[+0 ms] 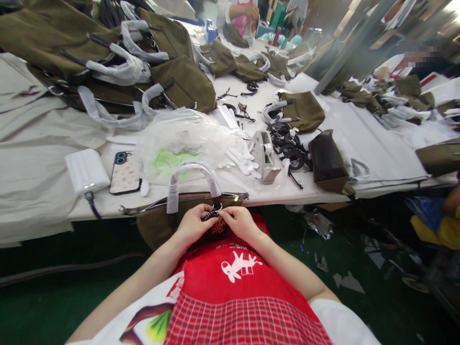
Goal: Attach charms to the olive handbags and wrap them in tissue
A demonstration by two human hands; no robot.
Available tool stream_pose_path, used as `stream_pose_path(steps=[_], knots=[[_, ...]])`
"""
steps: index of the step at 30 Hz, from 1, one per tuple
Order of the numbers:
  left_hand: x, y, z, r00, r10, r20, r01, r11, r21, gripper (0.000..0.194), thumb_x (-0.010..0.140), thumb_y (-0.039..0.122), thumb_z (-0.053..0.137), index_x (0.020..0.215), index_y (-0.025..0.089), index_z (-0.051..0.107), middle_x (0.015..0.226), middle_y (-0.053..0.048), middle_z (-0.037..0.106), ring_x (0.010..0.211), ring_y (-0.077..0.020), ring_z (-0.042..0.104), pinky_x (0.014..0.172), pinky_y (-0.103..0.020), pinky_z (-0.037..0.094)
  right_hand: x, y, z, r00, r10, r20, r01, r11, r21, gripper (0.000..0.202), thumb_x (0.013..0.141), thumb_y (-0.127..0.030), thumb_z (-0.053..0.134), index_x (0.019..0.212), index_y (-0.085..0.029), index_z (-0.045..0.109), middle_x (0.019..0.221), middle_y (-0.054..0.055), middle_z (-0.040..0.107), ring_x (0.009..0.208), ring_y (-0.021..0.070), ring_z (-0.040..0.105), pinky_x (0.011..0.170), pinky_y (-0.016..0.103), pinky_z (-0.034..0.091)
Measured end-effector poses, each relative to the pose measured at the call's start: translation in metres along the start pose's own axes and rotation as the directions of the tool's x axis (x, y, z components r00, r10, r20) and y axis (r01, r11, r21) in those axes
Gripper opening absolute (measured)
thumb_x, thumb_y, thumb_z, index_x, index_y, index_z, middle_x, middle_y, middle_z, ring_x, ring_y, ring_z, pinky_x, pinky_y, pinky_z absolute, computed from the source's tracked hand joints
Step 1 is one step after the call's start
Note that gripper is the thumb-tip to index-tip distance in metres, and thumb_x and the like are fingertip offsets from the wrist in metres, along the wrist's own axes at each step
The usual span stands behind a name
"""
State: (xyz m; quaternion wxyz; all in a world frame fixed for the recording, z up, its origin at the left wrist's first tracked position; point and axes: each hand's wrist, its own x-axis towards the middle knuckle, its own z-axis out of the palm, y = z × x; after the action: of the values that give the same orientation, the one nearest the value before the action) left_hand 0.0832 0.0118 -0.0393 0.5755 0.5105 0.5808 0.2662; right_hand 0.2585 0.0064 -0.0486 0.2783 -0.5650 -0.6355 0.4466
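Both hands meet at the picture's centre — the left hand [194, 223] and right hand [240, 221] pinching a small metal ring [216, 209] on an olive bag [168, 215] hanging off the white table [359, 139] edge. At 11 o'clock, piled bags [108, 62]; at 9, a phone [125, 172]. Green floor [359, 287] below.
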Motion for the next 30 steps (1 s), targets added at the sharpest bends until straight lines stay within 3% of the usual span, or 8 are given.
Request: stream_pose_path(steps=[6,9,13,16,18,21,26,30], knots=[[0.000,0.001,-0.004,0.990,0.135,0.035,-0.138,0.986,0.097,0.028,0.074,0.040,0.063,0.091,0.019,0.068,0.087,-0.005,0.075,0.083,-0.0239,0.069,0.078,-0.035,0.052,0.000,0.002,0.004,0.997,0.080,0.010,-0.080,0.990,0.114,0.020,0.084,-0.033,0.064,0.084,-0.018,0.077,0.075,0.003,0.075,0.064,0.0167,0.064,0.062,0.026,0.048],[0.001,0.002,-0.007,0.987,0.145,0.064,-0.151,0.984,0.097,0.028,0.077,0.041,0.060,0.091,0.019,0.071,0.089,-0.005,0.075,0.086,-0.0249,0.068,0.081,-0.035,0.051,0.002,0.001,0.003,0.993,0.115,0.038,-0.121,0.963,0.241,0.022,0.080,-0.035,0.064,0.079,-0.015,0.074,0.070,0.003,0.072,0.061,0.0150,0.060,0.059,0.025,0.046],[0.005,0.001,-0.011,0.992,0.127,0.005,-0.127,0.990,0.066,0.028,0.079,0.041,0.058,0.090,0.018,0.068,0.083,-0.005,0.074,0.080,-0.0237,0.068,0.076,-0.035,0.052,0.003,0.000,-0.001,0.978,0.174,0.115,-0.207,0.878,0.432,0.029,0.077,-0.042,0.064,0.071,-0.014,0.069,0.057,-0.001,0.061,0.051,0.0105,0.049,0.051,0.022,0.040],[0.007,0.001,-0.014,0.981,0.185,-0.065,-0.181,0.982,0.058,0.023,0.080,0.037,0.056,0.092,0.019,0.064,0.085,-0.004,0.071,0.080,-0.0216,0.066,0.078,-0.035,0.053,0.004,0.000,-0.004,0.968,0.193,0.160,-0.246,0.855,0.457,0.032,0.075,-0.045,0.065,0.068,-0.014,0.065,0.049,-0.005,0.050,0.046,0.0080,0.040,0.046,0.021,0.032],[0.008,0.001,-0.016,0.961,0.269,-0.067,-0.257,0.955,0.145,0.017,0.081,0.030,0.052,0.088,0.020,0.065,0.089,-0.004,0.070,0.085,-0.0214,0.065,0.085,-0.036,0.051,0.004,-0.001,-0.006,0.962,0.198,0.186,-0.264,0.846,0.464,0.034,0.074,-0.047,0.067,0.068,-0.014,0.064,0.048,-0.006,0.046,0.045,0.0070,0.036,0.044,0.020,0.028],[0.006,0.003,-0.017,0.924,0.382,0.012,-0.362,0.864,0.349,0.022,0.080,0.020,0.048,0.081,0.022,0.070,0.097,-0.005,0.068,0.096,-0.0222,0.063,0.093,-0.037,0.049,0.004,-0.002,-0.007,0.953,0.214,0.212,-0.293,0.823,0.486,0.036,0.072,-0.050,0.068,0.069,-0.014,0.064,0.046,-0.007,0.043,0.043,0.0058,0.031,0.042,0.020,0.023],[0.001,0.002,-0.008,0.906,0.423,0.014,-0.360,0.753,0.551,0.024,0.083,0.027,0.053,0.089,0.022,0.076,0.104,-0.009,0.063,0.095,-0.0241,0.063,0.086,-0.037,0.051,0.005,-0.003,-0.007,0.954,0.201,0.220,-0.289,0.804,0.519,0.036,0.070,-0.050,0.071,0.066,-0.015,0.062,0.050,-0.006,0.048,0.046,0.0064,0.037,0.044,0.020,0.029],[0.000,-0.001,-0.001,0.926,0.376,-0.031,-0.307,0.799,0.517,0.028,0.087,0.032,0.050,0.084,0.021,0.076,0.099,-0.009,0.064,0.091,-0.0233,0.063,0.085,-0.036,0.051,0.004,0.000,-0.006,0.946,0.226,0.231,-0.313,0.815,0.487,0.034,0.070,-0.048,0.071,0.068,-0.015,0.064,0.054,-0.003,0.055,0.050,0.0084,0.046,0.046,0.020,0.035]])
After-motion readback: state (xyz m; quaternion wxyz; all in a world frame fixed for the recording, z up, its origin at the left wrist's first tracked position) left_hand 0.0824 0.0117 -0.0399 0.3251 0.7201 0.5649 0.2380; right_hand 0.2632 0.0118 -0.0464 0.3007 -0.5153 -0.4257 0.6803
